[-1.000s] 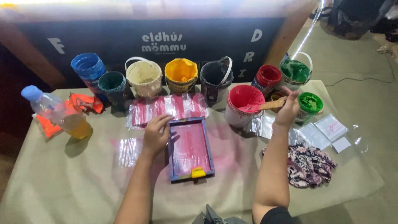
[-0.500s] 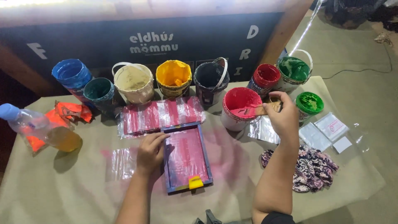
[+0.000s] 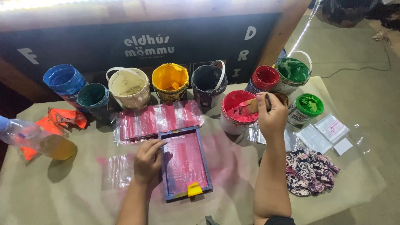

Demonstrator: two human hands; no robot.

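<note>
My left hand (image 3: 146,160) lies flat on the left rail of a small purple printing frame (image 3: 183,164) whose mesh is stained pink. A yellow scraper (image 3: 194,189) sits at the frame's near edge. My right hand (image 3: 271,115) grips a wooden stick (image 3: 251,106) with pink paint on it, dipped into the pink paint tub (image 3: 234,112). Behind the frame lies a clear plastic sheet (image 3: 157,119) printed with pink stripes.
Paint tubs line the back: blue (image 3: 63,80), teal (image 3: 93,96), cream (image 3: 128,86), yellow (image 3: 170,81), black (image 3: 208,82), red (image 3: 263,78) and two green (image 3: 293,71). A plastic bottle (image 3: 37,139) lies left. A patterned cloth (image 3: 309,171) and small clear bags (image 3: 330,128) lie right.
My right hand has lowered the stick into the pink paint tub. My left hand has stayed on the frame. The view has shifted a little.
</note>
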